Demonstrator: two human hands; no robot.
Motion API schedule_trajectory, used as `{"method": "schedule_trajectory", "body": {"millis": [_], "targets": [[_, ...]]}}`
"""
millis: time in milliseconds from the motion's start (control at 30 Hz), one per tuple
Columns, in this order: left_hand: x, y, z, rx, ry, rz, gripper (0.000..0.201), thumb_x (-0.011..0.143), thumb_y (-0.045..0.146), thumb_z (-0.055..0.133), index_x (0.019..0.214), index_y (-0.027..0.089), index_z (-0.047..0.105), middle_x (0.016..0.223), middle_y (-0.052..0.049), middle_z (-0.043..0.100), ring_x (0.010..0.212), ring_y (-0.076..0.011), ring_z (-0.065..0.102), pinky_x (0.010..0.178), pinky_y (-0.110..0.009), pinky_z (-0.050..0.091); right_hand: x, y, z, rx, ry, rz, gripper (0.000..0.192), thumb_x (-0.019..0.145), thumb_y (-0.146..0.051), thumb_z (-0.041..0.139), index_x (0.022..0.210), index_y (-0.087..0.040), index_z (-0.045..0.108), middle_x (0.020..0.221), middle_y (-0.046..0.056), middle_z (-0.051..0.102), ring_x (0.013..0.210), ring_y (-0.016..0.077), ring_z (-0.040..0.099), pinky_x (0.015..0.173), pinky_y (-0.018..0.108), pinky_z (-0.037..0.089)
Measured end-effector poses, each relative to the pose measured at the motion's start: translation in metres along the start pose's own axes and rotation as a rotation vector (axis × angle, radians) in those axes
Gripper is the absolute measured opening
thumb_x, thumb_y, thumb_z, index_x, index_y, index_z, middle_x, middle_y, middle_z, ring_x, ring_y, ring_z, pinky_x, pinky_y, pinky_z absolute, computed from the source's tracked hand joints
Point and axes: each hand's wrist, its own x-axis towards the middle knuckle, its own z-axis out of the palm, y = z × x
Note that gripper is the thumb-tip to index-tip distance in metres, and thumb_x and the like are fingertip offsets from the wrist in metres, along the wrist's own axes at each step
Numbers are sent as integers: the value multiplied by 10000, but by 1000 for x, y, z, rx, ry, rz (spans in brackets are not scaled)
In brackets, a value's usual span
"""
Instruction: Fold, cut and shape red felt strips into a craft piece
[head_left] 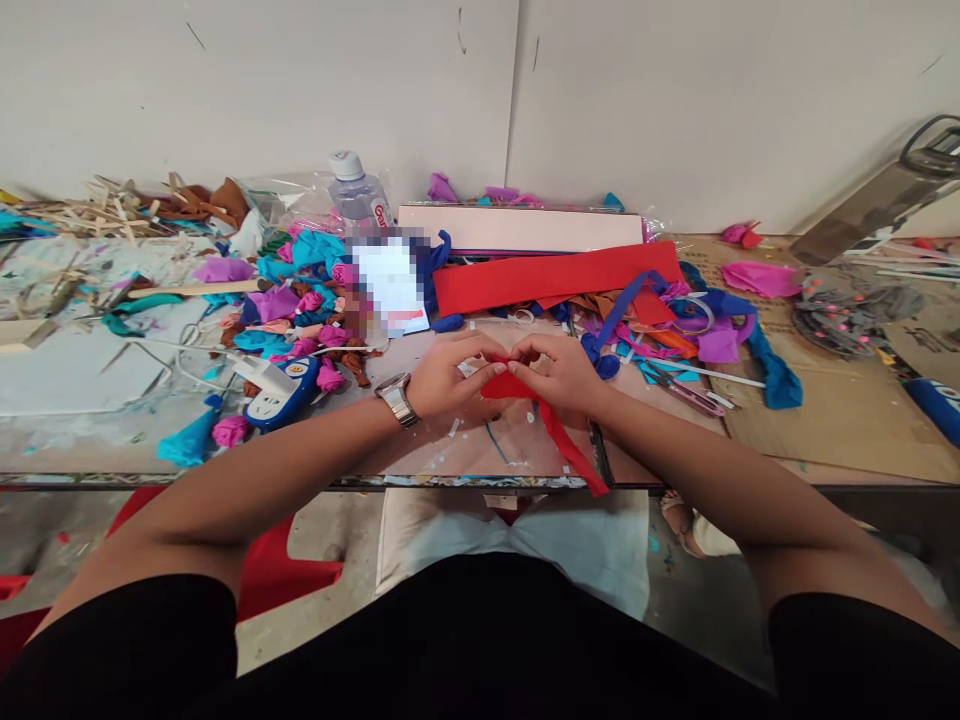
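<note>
My left hand (450,375) and my right hand (559,372) meet over the front middle of the table. Both are closed, thumbs and forefingers pinching the top of one red crepe paper strip (559,435). Part of the strip is bunched between the fingertips, and its long tail hangs down to the right past the table's front edge. Behind my hands lies a wide, flat red paper sheet (555,278). To the right of my right hand are blue paper strips (634,310) and a pair of scissors (686,392). My fingers hide some of the bunched part.
Left of my hands sit a blue power strip (285,393) with a white plug and several rolled paper flowers (231,431). A water bottle (361,195) stands behind a blurred bright screen (391,285). Cardboard (832,410), a dark mesh bundle (844,312) and a tilted flask (877,195) are rightward.
</note>
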Motion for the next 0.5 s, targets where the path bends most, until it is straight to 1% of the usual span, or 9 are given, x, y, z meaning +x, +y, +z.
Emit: {"method": "schedule_trajectory", "body": {"millis": [233, 400, 500], "targets": [[0, -1, 2, -22, 39, -83, 282, 1071, 416, 616, 1106, 175, 758, 1053, -91, 811, 908, -181, 737, 819, -317, 595, 0, 2, 1, -4, -1, 6, 278, 1005, -482, 716, 980, -206, 738, 854, 27, 759, 704, 162, 658, 675, 300, 523], [-1, -3, 2, -27, 29, -84, 256, 1075, 368, 585, 1107, 174, 748, 1050, -83, 804, 911, -178, 733, 831, -320, 594, 0, 1, 0, -24, -9, 9, 315, 1018, -523, 695, 987, -215, 754, 884, 35, 781, 725, 173, 675, 690, 312, 529], [-2, -3, 2, -17, 16, -64, 245, 1076, 335, 566, 1118, 182, 754, 1042, -72, 805, 904, -178, 738, 827, -320, 593, 0, 0, 0, -34, -3, 9, 323, 1009, -530, 707, 973, -213, 759, 866, 36, 782, 714, 177, 677, 686, 315, 522]]}}
